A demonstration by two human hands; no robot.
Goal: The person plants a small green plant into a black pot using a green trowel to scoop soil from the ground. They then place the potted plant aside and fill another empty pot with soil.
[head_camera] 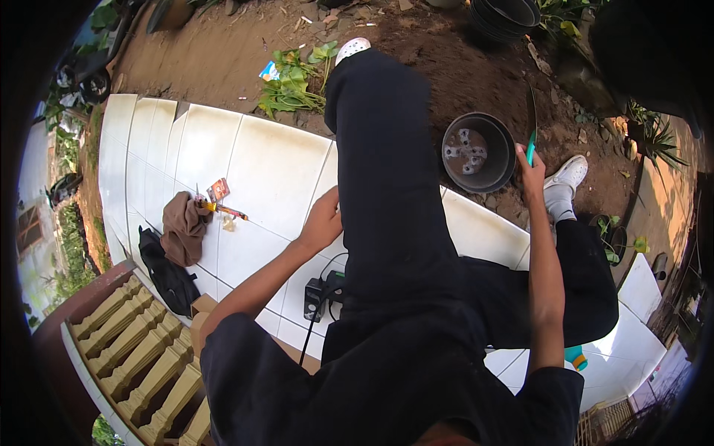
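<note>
My right hand [531, 171] is closed around the teal handle of a knife [532, 125], whose long, thin dark blade points away from me over the soil. Just left of that hand, a black plastic plant pot [478, 151] stands on the ground with its opening up. Drainage holes with pale edges show in its floor, and I see no soil filling it. My left hand [323, 221] rests against the side of my left leg, above the white tiles. Its fingertips are hidden by the trouser leg, so its grip is unclear.
Stacked black pots [505, 19] stand at the far right. Cut leafy greens [290, 83] lie on soil beyond the tiled floor [273, 145]. Left are a brown cloth [185, 228], a black bag [164, 273] and a small red packet [218, 190]. Corded black devices [313, 300] sit by my hip.
</note>
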